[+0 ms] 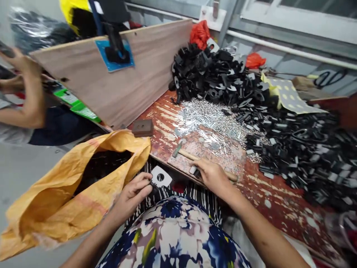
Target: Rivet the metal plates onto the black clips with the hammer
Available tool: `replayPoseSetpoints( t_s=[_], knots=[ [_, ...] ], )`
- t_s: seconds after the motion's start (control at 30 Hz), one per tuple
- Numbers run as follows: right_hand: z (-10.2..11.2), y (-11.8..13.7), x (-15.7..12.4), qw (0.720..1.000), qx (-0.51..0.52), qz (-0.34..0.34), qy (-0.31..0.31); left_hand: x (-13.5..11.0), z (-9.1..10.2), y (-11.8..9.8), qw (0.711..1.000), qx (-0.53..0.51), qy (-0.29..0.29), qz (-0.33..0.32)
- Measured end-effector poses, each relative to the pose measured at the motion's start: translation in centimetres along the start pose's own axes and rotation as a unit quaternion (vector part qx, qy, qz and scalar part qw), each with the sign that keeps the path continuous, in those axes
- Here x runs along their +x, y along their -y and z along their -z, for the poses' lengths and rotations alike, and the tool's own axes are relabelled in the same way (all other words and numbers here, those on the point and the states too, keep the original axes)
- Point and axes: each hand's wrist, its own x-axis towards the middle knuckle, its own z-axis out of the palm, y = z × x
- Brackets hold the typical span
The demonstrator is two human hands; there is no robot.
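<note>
My left hand [135,192] pinches the edge of a flat pale grey plate [168,180] with a round hole and a black part along its near side, held over my lap just off the table's edge. At the table's front edge, my right hand [211,175] has its fingers closed on a small black clip-like piece [196,174] with a grey face. A hammer [189,155] lies on the worn board [178,162]. Its wooden handle passes beneath my right hand, and its small dark head points left.
Shiny metal pins [203,115] cover the middle of the red table [267,191]. Black parts [214,74] are heaped behind and to the right. A yellow sack [55,208] gapes at left beside a brown block [142,127]. Beyond the wooden partition [156,56], another person's arm [33,93] shows.
</note>
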Motion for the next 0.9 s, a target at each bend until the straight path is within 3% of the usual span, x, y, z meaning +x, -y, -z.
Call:
replayPoseSetpoints(
  t_s=[0.07, 0.17, 0.23, 0.33, 0.43, 0.57, 0.67, 0.77, 0.83, 0.9],
  knots=[
    [-0.9, 0.0, -1.0, 0.998, -0.039, -0.004, -0.053, 1.0, -0.3, -0.4, 0.999, -0.045, -0.021, 0.016],
    [-0.3, -0.4, -2.1, 0.987, -0.06, -0.003, -0.152, 1.9, -1.4, -1.5, 0.987, -0.141, -0.038, 0.06],
    [0.5, -0.1, -2.4, 0.986, -0.056, 0.002, -0.159, 2.2, -2.1, -2.3, 0.97, -0.22, -0.03, 0.101],
    [1.1, 1.1, -1.9, 0.991, -0.102, 0.076, -0.05, 2.5, -3.1, -3.4, 0.947, -0.288, 0.029, 0.142],
    [1.5, 1.9, -0.7, 0.962, -0.198, 0.177, 0.066, 2.5, -3.8, -3.7, 0.954, -0.251, 0.089, 0.141],
    [2.4, 1.3, -0.1, 0.937, -0.258, 0.208, 0.109, 2.0, -4.1, -3.7, 0.966, -0.177, 0.154, 0.11],
    [3.3, 0.6, -0.6, 0.961, -0.228, 0.15, 0.044, 1.8, -4.3, -4.0, 0.959, -0.194, 0.171, 0.115],
    [3.5, 1.3, -0.9, 0.991, -0.067, 0.041, -0.11, 2.5, -4.6, -4.9, 0.954, -0.244, 0.119, 0.125],
    [2.8, 2.5, -0.5, 0.979, 0.06, -0.029, -0.193, 3.5, -5.1, -5.8, 0.956, -0.257, 0.079, 0.114],
    [1.7, 3.6, 0.2, 0.961, 0.136, -0.06, -0.232, 4.6, -5.8, -6.8, 0.955, -0.273, 0.053, 0.106]
  ],
)
